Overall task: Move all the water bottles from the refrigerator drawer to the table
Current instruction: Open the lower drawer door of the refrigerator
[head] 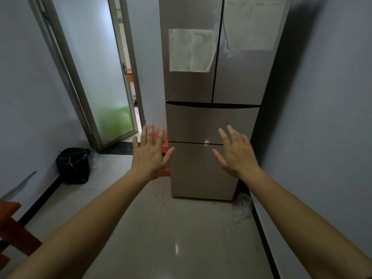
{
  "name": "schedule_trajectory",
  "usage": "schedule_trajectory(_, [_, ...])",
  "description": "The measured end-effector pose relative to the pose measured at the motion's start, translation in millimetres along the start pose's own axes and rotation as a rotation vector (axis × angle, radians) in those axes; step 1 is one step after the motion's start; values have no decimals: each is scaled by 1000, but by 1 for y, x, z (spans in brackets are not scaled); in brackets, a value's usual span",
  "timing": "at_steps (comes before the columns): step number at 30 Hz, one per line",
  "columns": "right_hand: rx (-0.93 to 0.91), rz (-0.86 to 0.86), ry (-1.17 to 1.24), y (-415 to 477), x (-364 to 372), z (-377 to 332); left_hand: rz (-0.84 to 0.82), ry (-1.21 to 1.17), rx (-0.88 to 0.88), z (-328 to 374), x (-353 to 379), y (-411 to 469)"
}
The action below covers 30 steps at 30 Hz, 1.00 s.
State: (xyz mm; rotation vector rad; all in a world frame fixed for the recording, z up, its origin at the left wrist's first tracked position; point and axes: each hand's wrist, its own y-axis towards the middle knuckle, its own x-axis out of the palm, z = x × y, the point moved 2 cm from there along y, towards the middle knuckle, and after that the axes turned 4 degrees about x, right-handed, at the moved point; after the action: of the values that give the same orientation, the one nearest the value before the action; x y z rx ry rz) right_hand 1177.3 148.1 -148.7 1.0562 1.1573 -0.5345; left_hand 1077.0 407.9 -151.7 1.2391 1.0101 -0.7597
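Your left hand [150,153] is raised flat with its back to you, fingers spread and the thumb angled out to the right; it holds nothing and touches nothing. Your right hand [235,153] mirrors it, fingers fanned wide and slightly curled, also empty and in the air.

Just beyond both hands stands the refrigerator [213,97], a tall box with smooth, faintly glossy beige-grey metal fronts. Past your right fingertips runs the seam between its two drawers: the upper drawer [201,122] above your hands, the lower drawer [197,170] between your wrists. Both drawers are closed, so the water bottles cannot be seen. Above them are two tall doors, each with a pale, slightly curled sheet of paper [190,50] stuck on.

Behind your left fingers sits an orange plastic stool [164,141] with a green mark on its top. Further left of that hand, a black, crinkled bin bag [73,165] rests on the shiny pale tiled floor [171,238], beside a frosted glass door [104,77] in a metal frame. By your left forearm, a corner of reddish-brown wooden furniture [12,224] shows.
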Motion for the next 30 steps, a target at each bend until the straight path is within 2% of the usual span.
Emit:
schedule_trajectory(9, [97, -127, -48, 184, 115, 24, -130, -35, 27, -59, 113, 201])
schedule_trajectory(15, [43, -152, -36, 280, 174, 32, -225, -62, -18, -72, 180, 294])
schedule_trajectory(22, [-115, -252, 59, 393, 265, 26, -354, -372, -250, -77, 259, 379])
schedule_trajectory(25, [-163, -268, 99, 431, 294, 21, -342, -470, -294, -79, 282, 412])
schedule_trajectory(30, [-129, -295, 77, 460, 325, 7, -137, -737, -318, -87, 309, 456])
